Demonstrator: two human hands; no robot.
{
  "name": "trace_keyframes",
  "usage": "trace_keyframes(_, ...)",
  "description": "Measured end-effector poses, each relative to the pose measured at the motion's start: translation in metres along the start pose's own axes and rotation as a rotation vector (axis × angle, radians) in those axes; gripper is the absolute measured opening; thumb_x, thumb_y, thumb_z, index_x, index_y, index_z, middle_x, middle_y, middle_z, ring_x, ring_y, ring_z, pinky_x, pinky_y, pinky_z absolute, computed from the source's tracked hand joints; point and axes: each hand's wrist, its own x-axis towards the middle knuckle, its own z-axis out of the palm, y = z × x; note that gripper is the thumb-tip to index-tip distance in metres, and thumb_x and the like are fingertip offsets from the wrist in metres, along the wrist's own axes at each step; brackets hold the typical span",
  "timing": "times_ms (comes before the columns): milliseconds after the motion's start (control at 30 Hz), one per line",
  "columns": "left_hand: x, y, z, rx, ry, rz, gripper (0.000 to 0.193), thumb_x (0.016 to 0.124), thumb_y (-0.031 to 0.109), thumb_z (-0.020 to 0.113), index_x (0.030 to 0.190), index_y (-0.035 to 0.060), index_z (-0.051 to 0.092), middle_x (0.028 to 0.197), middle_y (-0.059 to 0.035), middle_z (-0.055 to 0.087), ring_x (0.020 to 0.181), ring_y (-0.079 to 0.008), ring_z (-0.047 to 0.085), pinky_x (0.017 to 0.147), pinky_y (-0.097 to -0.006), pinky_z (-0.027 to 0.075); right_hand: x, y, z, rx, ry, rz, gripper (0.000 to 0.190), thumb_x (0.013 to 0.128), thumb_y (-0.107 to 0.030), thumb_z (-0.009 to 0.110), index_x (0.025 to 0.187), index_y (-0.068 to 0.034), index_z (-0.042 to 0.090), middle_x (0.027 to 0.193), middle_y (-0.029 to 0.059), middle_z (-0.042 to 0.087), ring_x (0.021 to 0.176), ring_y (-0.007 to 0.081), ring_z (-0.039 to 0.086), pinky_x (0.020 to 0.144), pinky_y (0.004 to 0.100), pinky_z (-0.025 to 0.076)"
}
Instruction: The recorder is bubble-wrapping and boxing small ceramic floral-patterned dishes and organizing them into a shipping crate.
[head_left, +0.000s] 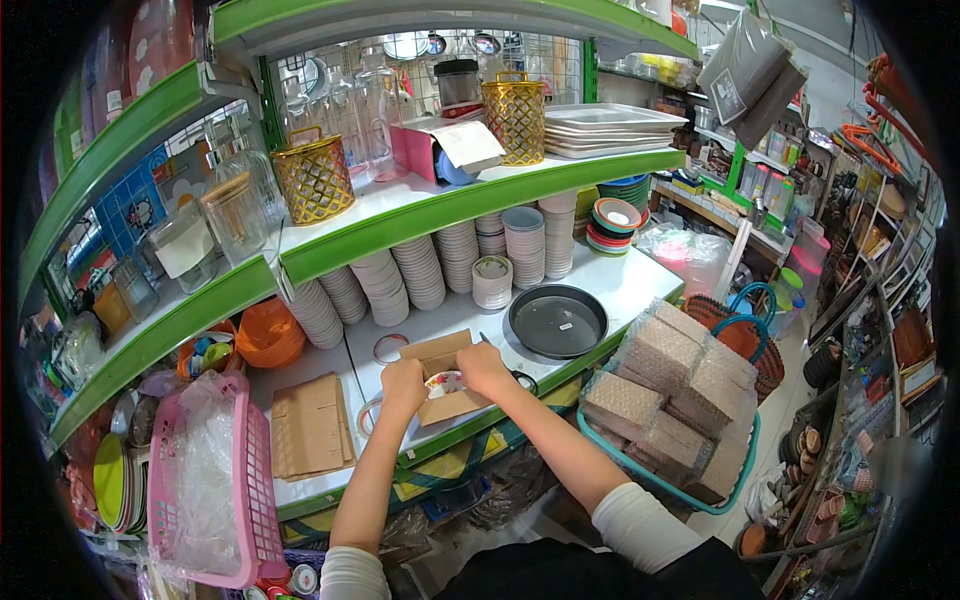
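A small cardboard box (455, 406) lies with its flaps raised on the white lower shelf, in front of me. Inside it a white dish with a floral pattern (444, 384) shows in part. My left hand (403, 384) grips the box's left side, fingers curled. Across from it, my right hand (484, 367) holds the upper right edge of the box. Flattened cardboard boxes (311, 427) are stacked to the left. Rolls of tape (391, 349) lie near my left hand, and a dark handle loop (525, 381), perhaps of scissors, shows beside my right wrist.
A black round pan (559, 321) and stacked white bowls (418, 274) stand behind the box. At right is a teal basket (731, 504) of bubble-wrapped boxes (675, 375); at left, a pink basket (251, 480) holds clear plastic wrap. A green-edged shelf (480, 193) crosses above.
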Motion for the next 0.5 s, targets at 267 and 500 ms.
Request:
trace_keyframes(267,-0.004,-0.002,0.001,-0.013,0.052,0.038,0.007,0.068,0.013,0.068,0.073,0.0100,0.072,0.074,-0.0148,0.066,0.073,-0.0305,0.066,0.068,-0.0391,0.053,-0.004,0.004,-0.001,0.009,0.054,-0.044,0.013,0.070,-0.013,0.064,0.074,-0.002,0.069,0.078,0.0174,0.067,0.083,0.0329,0.064,0.070,0.0425,0.052)
trace_keyframes(500,-0.035,0.018,-0.028,-0.314,0.220,0.070,0.017,0.077,0.020,0.066,0.088,0.0069,0.070,0.078,-0.0141,0.067,0.075,-0.0326,0.064,0.069,-0.0404,0.051,-0.038,-0.007,-0.033,0.109,0.196,-0.079,0.016,0.076,-0.016,0.062,0.080,-0.001,0.065,0.077,0.0181,0.065,0.087,0.0343,0.060,0.076,0.0447,0.048)
